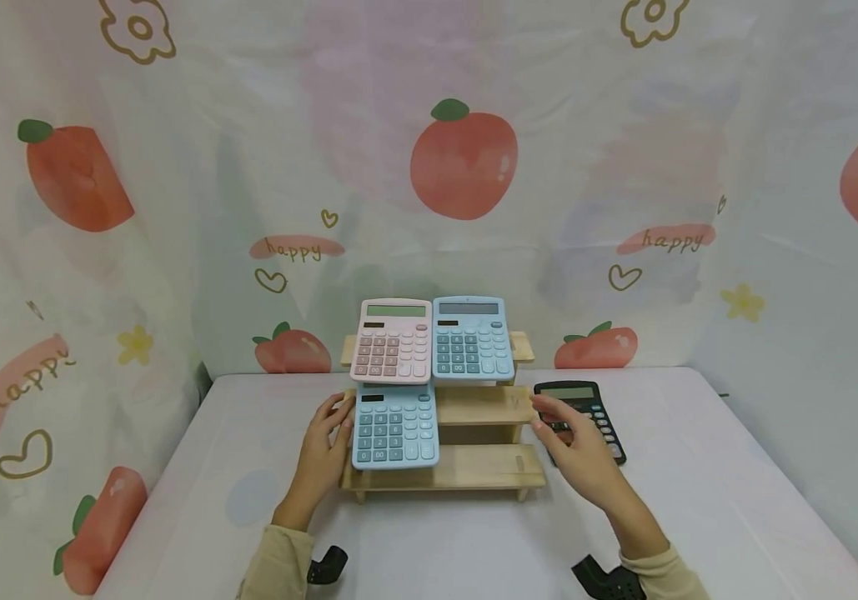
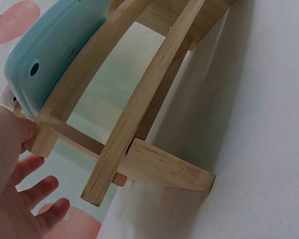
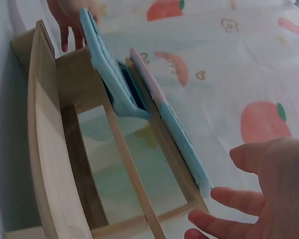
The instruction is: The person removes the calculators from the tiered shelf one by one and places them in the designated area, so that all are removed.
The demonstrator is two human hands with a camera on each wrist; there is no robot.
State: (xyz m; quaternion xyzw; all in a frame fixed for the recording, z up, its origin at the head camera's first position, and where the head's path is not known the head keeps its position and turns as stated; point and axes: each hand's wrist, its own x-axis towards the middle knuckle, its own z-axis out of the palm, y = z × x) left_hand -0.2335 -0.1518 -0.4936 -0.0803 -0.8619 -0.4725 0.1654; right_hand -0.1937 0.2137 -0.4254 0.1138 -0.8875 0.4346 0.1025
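black calculator [image 1: 599, 408] partly behind right grip [image 1: 582, 457]

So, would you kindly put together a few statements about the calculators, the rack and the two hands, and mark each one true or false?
1. The pink calculator is left of the upper blue calculator on the wooden rack. True.
2. The black calculator is on the wooden rack. False: it lies on the table, to the right of the rack.
3. The left hand is at the left side of the rack. True.
4. The right hand is gripping a calculator. False: the right wrist view shows its fingers spread and holding nothing.
5. In the head view, the lower blue calculator is directly below the upper blue calculator. False: it is directly below the pink calculator.
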